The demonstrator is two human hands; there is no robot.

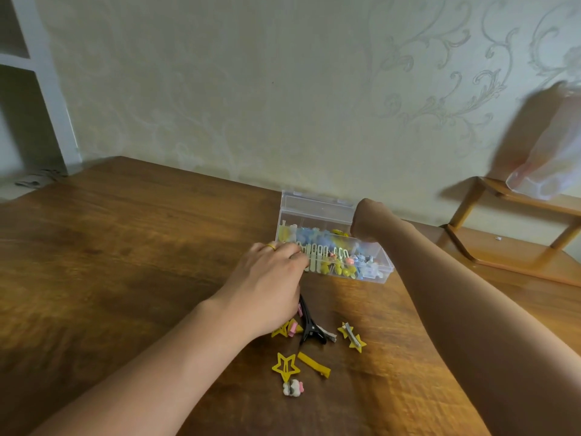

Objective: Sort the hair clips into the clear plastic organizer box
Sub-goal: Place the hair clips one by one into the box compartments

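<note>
Left hand fingers curled at organizer box front edge; grip unclear, loose clips beneath

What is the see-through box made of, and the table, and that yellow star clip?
Organizer box: clear, glossy hard plastic; the clips show through its walls. Table: wood or wood-look, brown with visible grain. Star clip: probably painted metal, thin, flat and matte yellow; hard to be sure.

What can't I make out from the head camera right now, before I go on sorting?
- Right hand: its fingers dip behind the wrist into the clear plastic organizer box; any grip is hidden.
- Left hand: fingertips at the box's near-left corner, blurred.
- Black claw clip: upper end under the left hand.
- Translucent plastic bag: smeared, cut by right edge.
</note>
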